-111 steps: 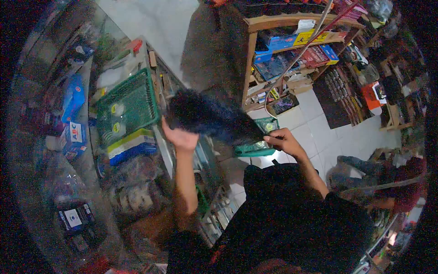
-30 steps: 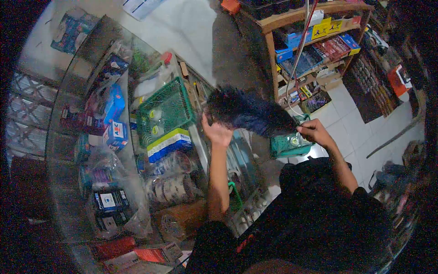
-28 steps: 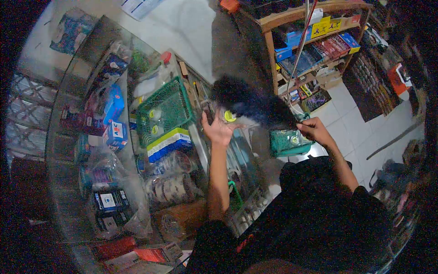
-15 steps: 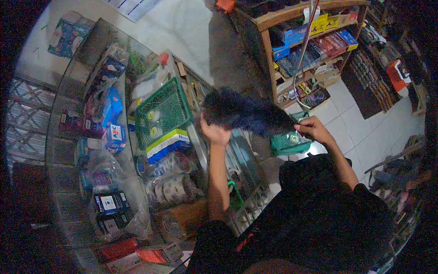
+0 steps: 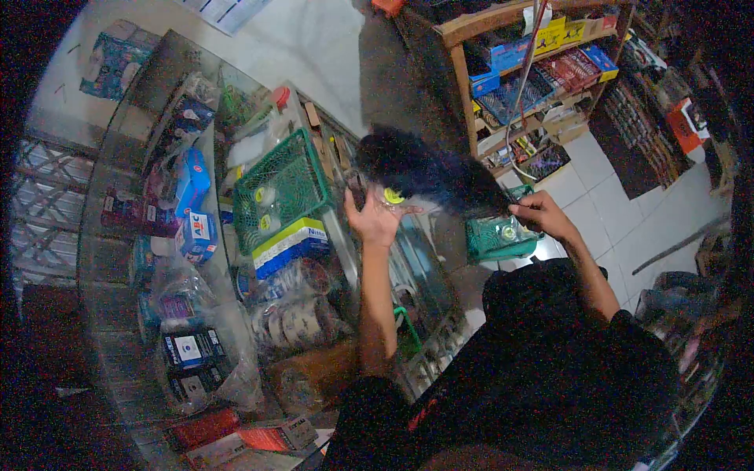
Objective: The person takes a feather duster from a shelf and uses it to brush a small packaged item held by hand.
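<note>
My right hand (image 5: pixel 542 216) is closed round the handle end of a dark, fluffy duster (image 5: pixel 428 173), which stretches left toward my other hand. Between the spread thumb and fingers of my left hand (image 5: pixel 373 220) sits a clear, round roll-like thing with a yellow-green label (image 5: pixel 390 196). The duster's fluffy part is just above that thing, blurred by motion; whether they touch I cannot tell. Close by on the left, a green plastic basket (image 5: pixel 318 161) lies tilted, with round pieces bearing similar labels (image 5: pixel 265 222) inside.
A glass display case (image 5: pixel 169 71) runs down the left side with boxes and bagged goods. A blue, white and green box (image 5: pixel 290 250) sits below the basket. Another green basket (image 5: pixel 491 239) is beyond the duster. Wooden shelves (image 5: pixel 463 102) hold goods at the upper right, over a tiled floor (image 5: pixel 589 204).
The duster's fluffy end has shifted slightly up and right, uncovering my left fingers and the yellow-green label. My right hand has moved a little to the right and up.
</note>
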{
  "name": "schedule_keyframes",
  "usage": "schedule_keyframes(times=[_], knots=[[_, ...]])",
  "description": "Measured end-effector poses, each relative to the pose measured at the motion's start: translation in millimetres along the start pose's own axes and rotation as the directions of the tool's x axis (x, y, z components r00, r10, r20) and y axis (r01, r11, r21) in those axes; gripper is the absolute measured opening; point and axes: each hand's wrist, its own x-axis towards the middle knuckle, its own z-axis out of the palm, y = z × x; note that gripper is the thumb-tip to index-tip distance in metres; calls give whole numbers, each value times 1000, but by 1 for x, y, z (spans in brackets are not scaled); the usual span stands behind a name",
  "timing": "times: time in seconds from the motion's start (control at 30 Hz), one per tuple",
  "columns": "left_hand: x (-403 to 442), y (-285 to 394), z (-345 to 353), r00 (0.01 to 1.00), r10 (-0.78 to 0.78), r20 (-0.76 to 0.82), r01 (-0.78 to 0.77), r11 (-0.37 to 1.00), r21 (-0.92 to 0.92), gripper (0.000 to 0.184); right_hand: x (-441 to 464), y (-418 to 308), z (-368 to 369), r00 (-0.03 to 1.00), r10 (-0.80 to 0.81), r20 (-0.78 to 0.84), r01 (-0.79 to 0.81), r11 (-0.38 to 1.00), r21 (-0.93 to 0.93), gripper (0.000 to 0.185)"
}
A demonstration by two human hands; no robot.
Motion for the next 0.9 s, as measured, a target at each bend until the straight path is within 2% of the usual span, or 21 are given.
schedule_keyframes(times=[0.03,0.13,0.17,0.23,0.27,0.33,0.37,0.43,0.47,0.5,0.6,0.73,0.77,0.83,0.9], knots=[[-1,1,1,1000,-18,15,18,1000,2,72,1,2,1,1000,-27,-6,27,1000,2,38],[3,-6,8,926,208,-316,-160,972,173,73,1,-1,-5,996,16,93,-15,1000,-11,38],[5,-5,19,898,179,-403,-120,979,167,72,2,0,-3,998,18,65,-18,1000,-4,38],[1,-2,19,954,66,-291,-43,996,82,68,3,6,3,1000,23,8,-24,1000,8,38],[-1,-1,19,973,11,-230,-1,999,43,67,2,5,2,999,23,36,-23,1000,2,37],[2,-3,8,965,118,-236,-93,989,113,66,2,4,0,996,20,92,-19,1000,-8,37],[3,-4,0,956,172,-237,-139,979,148,66,3,4,1,998,22,63,-22,1000,4,37],[1,3,-8,966,103,-235,-108,994,-6,64,3,5,5,1000,25,4,-26,999,27,37],[0,5,-7,971,69,-230,-90,992,-83,63,3,6,3,999,22,31,-23,1000,14,37],[1,4,-6,959,114,-260,-146,984,-106,63,2,7,0,998,19,57,-19,1000,2,38],[5,7,2,951,173,-256,-166,985,49,62,0,9,-2,994,23,109,-26,999,24,39],[10,5,-25,960,190,-207,-197,980,-14,56,2,13,-1,978,22,206,-19,1000,-19,41],[15,7,-26,936,115,-331,-150,985,-81,56,1,12,-1,984,21,174,-15,999,-35,41],[18,8,-32,941,174,-291,-195,980,-44,58,1,8,0,994,15,112,-7,998,-68,40],[15,6,-34,944,200,-263,-209,978,-8,58,1,15,-3,983,53,175,-45,998,-50,39]])
